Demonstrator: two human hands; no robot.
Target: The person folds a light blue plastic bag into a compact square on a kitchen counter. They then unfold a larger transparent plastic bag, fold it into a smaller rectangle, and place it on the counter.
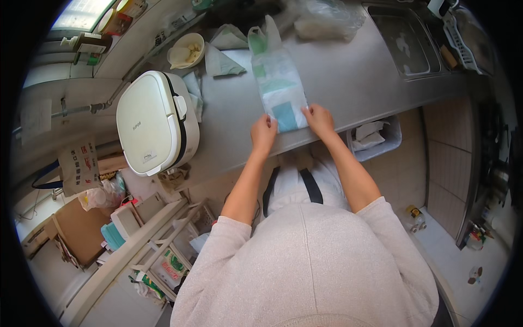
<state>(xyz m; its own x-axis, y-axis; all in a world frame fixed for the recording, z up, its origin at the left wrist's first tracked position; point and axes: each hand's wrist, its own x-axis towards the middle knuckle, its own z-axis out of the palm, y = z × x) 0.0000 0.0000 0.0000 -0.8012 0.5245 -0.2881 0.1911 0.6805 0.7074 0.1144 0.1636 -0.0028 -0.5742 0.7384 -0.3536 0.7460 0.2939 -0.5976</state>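
A person in a pale sweater [310, 256] stands at a steel counter [340, 73], a thin plastic bag [280, 82] laid flat lengthwise in front of the body, its near end at the counter's front edge and its handle loops pointing away; the left hand [264, 132] is closed in a pinch on the near left corner, the right hand [319, 120] pinched likewise on the near right side, with a blue patch of the bag between them; the film looks very light, limp and rather slippery, likely to crease or slide rather than break, so the flat side edges and corners seem the surest hold, taken between thumb and finger with the width kept taut; the loops, loose and crumpled, would probably give a poorer grip; a white lidded cooker [147, 125], a bowl of pale pieces [192, 39] and pale folded sheets [223, 64] stand to the left; a bin [389, 148] holding white paper sits below, at right.
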